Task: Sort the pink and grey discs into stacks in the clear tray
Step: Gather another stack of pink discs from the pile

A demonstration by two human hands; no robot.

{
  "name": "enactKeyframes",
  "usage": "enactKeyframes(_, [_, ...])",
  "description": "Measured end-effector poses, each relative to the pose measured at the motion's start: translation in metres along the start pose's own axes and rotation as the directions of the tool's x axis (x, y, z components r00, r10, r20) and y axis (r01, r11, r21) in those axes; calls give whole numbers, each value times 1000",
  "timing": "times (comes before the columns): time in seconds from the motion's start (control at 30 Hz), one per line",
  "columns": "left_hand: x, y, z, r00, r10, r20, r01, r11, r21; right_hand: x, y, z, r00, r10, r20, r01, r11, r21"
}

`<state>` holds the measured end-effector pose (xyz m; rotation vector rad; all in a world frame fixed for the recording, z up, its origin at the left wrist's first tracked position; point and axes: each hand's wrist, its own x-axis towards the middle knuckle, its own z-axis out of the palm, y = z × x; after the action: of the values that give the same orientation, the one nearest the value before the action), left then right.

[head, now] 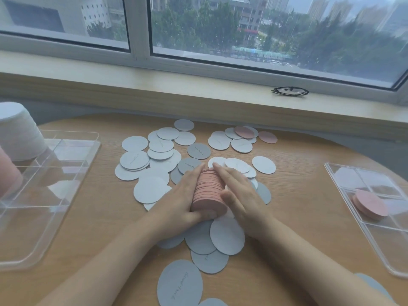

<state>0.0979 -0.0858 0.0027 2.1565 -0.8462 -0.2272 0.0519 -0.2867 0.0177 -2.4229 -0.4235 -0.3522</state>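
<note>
head view: pink nearly gathered, grey hardly started

head camera looks down on a round wooden table (pixel 92 217) by a window. both hands meet at its middle around a thick stack of pink discs (pixel 207 191) lying on its side. the left hand (pixel 183 195) cups the stack from the left with its thumb curled under the near end; the right hand (pixel 238 193) presses flat, straight fingers against the other flank. the stack is squeezed between them, resting on loose discs, not yet in any tray.

judged from how things lie, the pink sorting is well on. the right clear tray (pixel 375 246) already holds a short pink pile (pixel 371 204) in one compartment. the left clear tray (pixel 55 191) carries a tall white-grey stack (pixel 17 131) at its far corner and what seems a pink one (pixel 8 171) beside it, partly cut off by the frame edge. only two loose pink discs (pixel 254 133) remain, lying near the window sill.

grey is the larger remainder: loose grey discs (pixel 152 155) lie scattered and overlapping around and under the hands, with more near the table's front edge. these all appear left to gather and stack.
</note>
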Motion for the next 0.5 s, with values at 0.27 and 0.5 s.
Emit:
enactKeyframes(0.27, [-1, -3, -1, 998, 3, -57, -6, 998, -55, 75, 117, -61, 843, 455, -289, -517, 833, -196])
enactKeyframes(0.5, [1, -6, 0, 996, -18, -88, 8, 994, -113, 108, 193, -77, 765, 628, -144, -623, 665, -411])
